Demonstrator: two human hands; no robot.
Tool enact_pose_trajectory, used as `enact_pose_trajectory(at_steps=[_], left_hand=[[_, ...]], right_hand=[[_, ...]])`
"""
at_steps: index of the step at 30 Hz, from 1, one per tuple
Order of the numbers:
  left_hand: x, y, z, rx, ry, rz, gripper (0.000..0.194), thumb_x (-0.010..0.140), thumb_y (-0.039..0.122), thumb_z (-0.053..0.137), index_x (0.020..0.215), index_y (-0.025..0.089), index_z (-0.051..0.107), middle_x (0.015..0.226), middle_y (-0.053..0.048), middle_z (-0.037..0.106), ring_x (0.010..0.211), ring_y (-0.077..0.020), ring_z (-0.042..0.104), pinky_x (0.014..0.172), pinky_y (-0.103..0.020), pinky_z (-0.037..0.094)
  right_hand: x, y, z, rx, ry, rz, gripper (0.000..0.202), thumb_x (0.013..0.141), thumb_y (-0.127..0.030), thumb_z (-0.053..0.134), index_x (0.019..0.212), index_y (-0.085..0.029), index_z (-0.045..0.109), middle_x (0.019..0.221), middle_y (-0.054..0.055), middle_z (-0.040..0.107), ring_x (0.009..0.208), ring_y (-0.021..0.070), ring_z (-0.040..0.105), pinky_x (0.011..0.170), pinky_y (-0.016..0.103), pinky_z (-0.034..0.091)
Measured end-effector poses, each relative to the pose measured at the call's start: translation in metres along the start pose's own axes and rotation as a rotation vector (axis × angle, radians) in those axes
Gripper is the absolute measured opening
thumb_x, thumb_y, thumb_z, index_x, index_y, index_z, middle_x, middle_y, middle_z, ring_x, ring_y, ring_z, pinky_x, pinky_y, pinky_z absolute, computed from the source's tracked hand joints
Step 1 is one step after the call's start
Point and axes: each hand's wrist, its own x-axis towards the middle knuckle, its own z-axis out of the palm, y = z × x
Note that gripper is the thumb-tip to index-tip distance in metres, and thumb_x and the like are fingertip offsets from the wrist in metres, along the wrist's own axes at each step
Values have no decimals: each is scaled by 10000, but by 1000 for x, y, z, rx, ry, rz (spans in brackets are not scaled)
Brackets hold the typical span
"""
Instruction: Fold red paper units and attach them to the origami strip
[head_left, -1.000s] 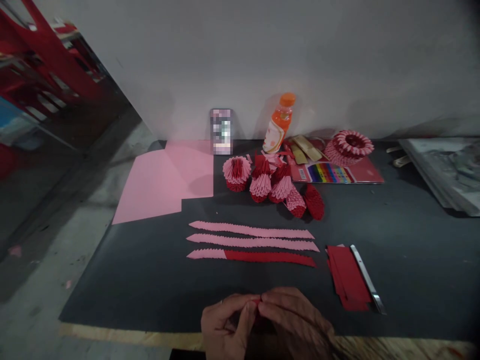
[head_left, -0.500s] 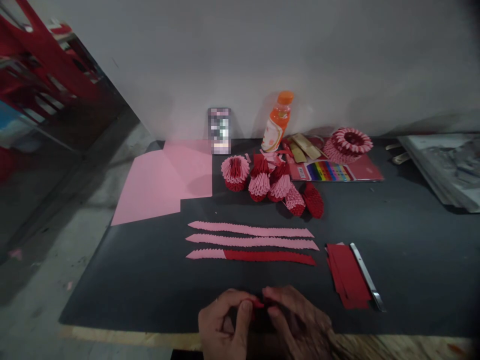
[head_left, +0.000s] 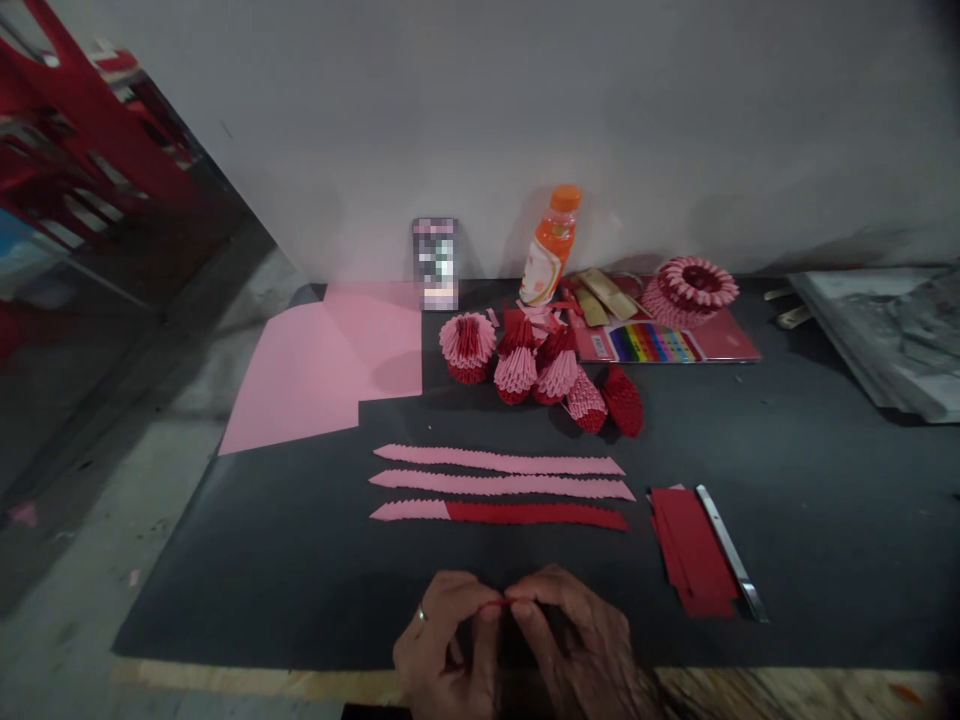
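Between the fingertips of both hands shows a small piece of red paper (head_left: 504,601), mostly hidden by the fingers. My left hand (head_left: 450,640), with a ring on one finger, pinches its left end. My right hand (head_left: 574,635) pinches the other end, thumb and forefinger pressed together. Just beyond the hands lie two pink strips of interlocked folded paper (head_left: 499,463) and a part-pink, part-red strip (head_left: 525,513). To the right is a stack of red paper rectangles (head_left: 694,550) beside a silver cutter knife (head_left: 731,552).
Pink sheets (head_left: 315,370) lie at the left. Pink-and-red folded-paper pieces (head_left: 517,360) cluster behind the strips. An orange drink bottle (head_left: 551,248) and a blurred phone (head_left: 436,264) stand by the wall. A round paper basket (head_left: 690,292) sits on a colour-paper packet (head_left: 656,343).
My right hand has moved left and its fingertips now meet the left hand's at the red paper. Before, its fingers were apart from the piece.
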Motion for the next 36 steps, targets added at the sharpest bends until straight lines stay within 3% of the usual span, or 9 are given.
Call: enact_pose_trajectory(at_steps=[4,8,12,15,19,25,31,36], left_hand=[[-5,9,6,-162,-20,-349,448,951,685,773,723,304,833,657,-7,770,572,-206,731,537,-288,610],[-8,15,8,-152,-50,-479,440,901,685,831,758,275,899,621,-25,819,566,-214,747,547,-274,608],[-7,13,5,-121,-82,-577,479,842,733,851,740,269,913,540,-2,778,486,-180,682,478,-242,543],[-7,11,6,-120,-84,-579,477,828,738,856,737,275,924,573,-14,821,506,-200,728,495,-258,580],[-10,12,9,-139,-70,-544,441,867,742,813,763,331,937,616,-38,857,542,-253,774,506,-323,644],[-6,9,4,-102,-113,-603,485,808,767,860,724,295,933,555,-21,800,479,-194,685,458,-269,564],[-3,11,-4,-179,-115,-637,507,775,789,873,755,289,950,592,-31,844,580,-241,816,598,-297,671],[-4,11,-16,-130,-224,-639,477,828,768,843,801,308,965,617,-43,875,530,-226,790,523,-277,628]], right_hand=[[-9,5,10,40,78,15,75,991,-370,810,1058,-353,840,813,-40,877,640,184,841,598,246,732],[-8,9,10,27,129,56,59,957,-288,817,920,-330,834,776,-66,865,609,161,829,591,224,728],[3,6,3,16,130,75,87,957,-366,819,956,-315,890,776,-38,878,598,170,839,566,216,719],[9,3,0,25,93,61,109,939,-375,855,1000,-304,911,804,-17,896,617,175,853,581,213,720],[11,1,0,36,130,76,107,944,-331,822,849,-305,863,716,-43,848,554,165,809,534,200,682],[13,3,2,67,100,32,134,960,-299,805,826,-305,820,713,-53,797,562,132,778,538,165,647],[16,8,-4,96,30,-231,207,1096,-274,675,962,-287,832,800,-17,862,638,127,833,634,158,688],[-3,9,-12,2,-3,-232,167,1070,-332,725,1123,-377,876,920,-13,922,741,182,890,707,230,755]])
